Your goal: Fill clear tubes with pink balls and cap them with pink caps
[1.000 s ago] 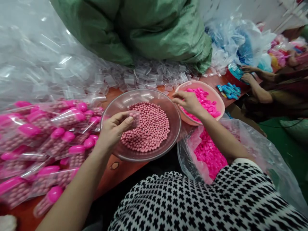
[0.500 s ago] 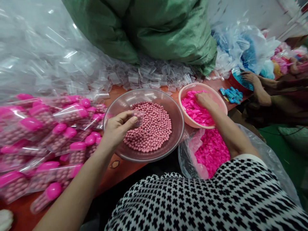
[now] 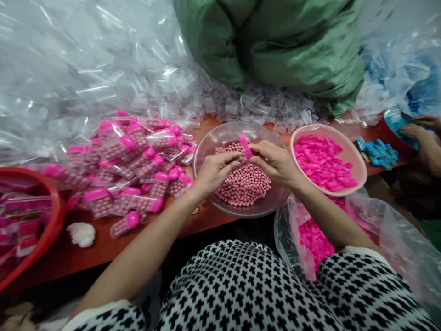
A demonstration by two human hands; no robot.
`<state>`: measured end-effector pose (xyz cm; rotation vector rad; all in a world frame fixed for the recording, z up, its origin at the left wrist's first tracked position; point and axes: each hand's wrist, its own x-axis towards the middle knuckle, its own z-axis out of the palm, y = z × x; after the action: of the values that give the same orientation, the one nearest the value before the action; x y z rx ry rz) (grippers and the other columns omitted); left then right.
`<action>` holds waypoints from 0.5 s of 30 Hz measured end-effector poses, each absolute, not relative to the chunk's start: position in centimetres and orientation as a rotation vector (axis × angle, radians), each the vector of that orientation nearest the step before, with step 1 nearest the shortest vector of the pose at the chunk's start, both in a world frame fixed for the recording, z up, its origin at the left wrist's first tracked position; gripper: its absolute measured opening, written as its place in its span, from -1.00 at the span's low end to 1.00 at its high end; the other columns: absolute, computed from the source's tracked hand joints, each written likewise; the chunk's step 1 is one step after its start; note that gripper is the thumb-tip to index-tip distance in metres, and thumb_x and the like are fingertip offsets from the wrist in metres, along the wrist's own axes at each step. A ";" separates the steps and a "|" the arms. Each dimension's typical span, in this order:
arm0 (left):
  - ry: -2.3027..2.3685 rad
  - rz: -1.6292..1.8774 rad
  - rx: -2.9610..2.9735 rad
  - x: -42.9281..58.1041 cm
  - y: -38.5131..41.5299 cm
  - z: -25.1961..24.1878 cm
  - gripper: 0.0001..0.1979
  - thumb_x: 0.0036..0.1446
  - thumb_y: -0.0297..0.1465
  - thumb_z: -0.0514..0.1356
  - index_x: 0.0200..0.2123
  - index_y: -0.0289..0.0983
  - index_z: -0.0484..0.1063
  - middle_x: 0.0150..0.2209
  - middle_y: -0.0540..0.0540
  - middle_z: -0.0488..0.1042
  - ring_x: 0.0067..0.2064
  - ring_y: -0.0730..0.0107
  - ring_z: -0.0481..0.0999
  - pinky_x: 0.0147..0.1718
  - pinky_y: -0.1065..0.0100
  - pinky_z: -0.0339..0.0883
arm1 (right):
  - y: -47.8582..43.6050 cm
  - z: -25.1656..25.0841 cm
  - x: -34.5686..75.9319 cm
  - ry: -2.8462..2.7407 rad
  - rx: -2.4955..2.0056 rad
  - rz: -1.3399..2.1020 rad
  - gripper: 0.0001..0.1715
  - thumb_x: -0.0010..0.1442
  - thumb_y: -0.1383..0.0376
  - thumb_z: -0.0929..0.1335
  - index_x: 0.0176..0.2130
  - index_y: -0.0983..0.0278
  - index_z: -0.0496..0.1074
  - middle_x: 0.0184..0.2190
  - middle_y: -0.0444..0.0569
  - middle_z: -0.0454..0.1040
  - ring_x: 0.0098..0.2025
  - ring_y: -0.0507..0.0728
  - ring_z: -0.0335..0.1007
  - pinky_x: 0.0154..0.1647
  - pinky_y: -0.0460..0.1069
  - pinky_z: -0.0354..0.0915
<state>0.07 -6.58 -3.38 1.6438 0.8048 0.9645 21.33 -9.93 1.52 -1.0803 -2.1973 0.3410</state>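
Note:
Both hands meet over a clear bowl (image 3: 217, 138) of small pink round candies (image 3: 246, 186). My left hand (image 3: 214, 171) grips a small clear tube filled with candies, mostly hidden by the fingers. My right hand (image 3: 275, 162) pinches a bright pink cap (image 3: 245, 146) and holds it against the top of that tube. To the right stands a pale pink bowl (image 3: 358, 162) full of loose pink caps (image 3: 322, 161). Left of the clear bowl lies a pile of filled tubes with pink caps (image 3: 138, 156).
Empty clear tubes (image 3: 262, 108) lie behind the bowls, below a green sack (image 3: 282, 41). A red basin (image 3: 51, 230) stands at the left edge. A plastic bag of pink caps (image 3: 312, 236) hangs at my right. Another person's hands (image 3: 422, 133) work near blue pieces (image 3: 377, 154).
My right hand reached into the pale pink bowl, took a pink cap and brought it to the tube in my left hand. The camera view swung left.

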 end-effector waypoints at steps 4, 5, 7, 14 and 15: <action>0.800 0.998 1.667 -0.1 -6.7 -3.7 -0.65 0.19 -0.12 0.31 -0.10 -0.22 0.67 -0.03 -0.15 0.66 -0.01 0.12 0.64 0.06 0.22 0.47 | -9.7 0.8 20.8 -2.272 -1.158 0.216 -0.62 0.44 0.12 0.25 0.10 0.21 0.48 -0.12 0.08 0.57 -0.14 0.17 0.51 -0.11 0.05 0.45; 0.804 1.014 1.666 -0.1 -6.7 -3.7 -0.67 0.19 -0.13 0.31 -0.11 -0.22 0.67 -0.04 -0.15 0.66 -0.01 0.12 0.64 0.04 0.22 0.48 | -9.7 0.6 20.9 -2.276 -1.165 0.203 -0.63 0.44 0.13 0.25 0.10 0.21 0.48 -0.13 0.08 0.57 -0.15 0.17 0.51 -0.12 0.05 0.45; 0.810 1.039 1.680 -0.1 -6.8 -3.7 -0.71 0.20 -0.19 0.31 -0.12 -0.22 0.67 -0.04 -0.15 0.66 -0.03 0.13 0.64 0.03 0.23 0.48 | -9.8 0.3 20.9 -2.271 -1.156 0.189 -0.65 0.43 0.15 0.26 0.09 0.22 0.47 -0.15 0.08 0.57 -0.16 0.17 0.50 -0.14 0.06 0.46; 0.806 1.149 1.894 -0.3 -7.2 -3.3 -0.82 0.25 -0.36 0.25 -0.21 -0.24 0.67 -0.16 -0.16 0.69 -0.15 0.23 0.67 -0.09 0.35 0.47 | -10.0 -0.2 19.7 -2.237 -1.130 0.078 -0.69 0.42 0.20 0.26 0.02 0.24 0.50 -0.27 0.06 0.53 -0.25 0.16 0.47 -0.22 0.03 0.43; 0.812 1.158 1.935 -0.3 -7.2 -3.4 -0.82 0.26 -0.37 0.23 -0.22 -0.24 0.67 -0.16 -0.17 0.69 -0.16 0.23 0.67 -0.09 0.34 0.46 | -9.8 -0.2 19.7 -2.235 -1.119 0.094 -0.69 0.42 0.20 0.26 0.00 0.24 0.51 -0.29 0.05 0.52 -0.27 0.15 0.46 -0.24 0.02 0.43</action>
<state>-0.29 -7.18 -3.36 1.9347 0.8118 1.1582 19.68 -9.83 -0.24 -1.1190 -2.2354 0.0943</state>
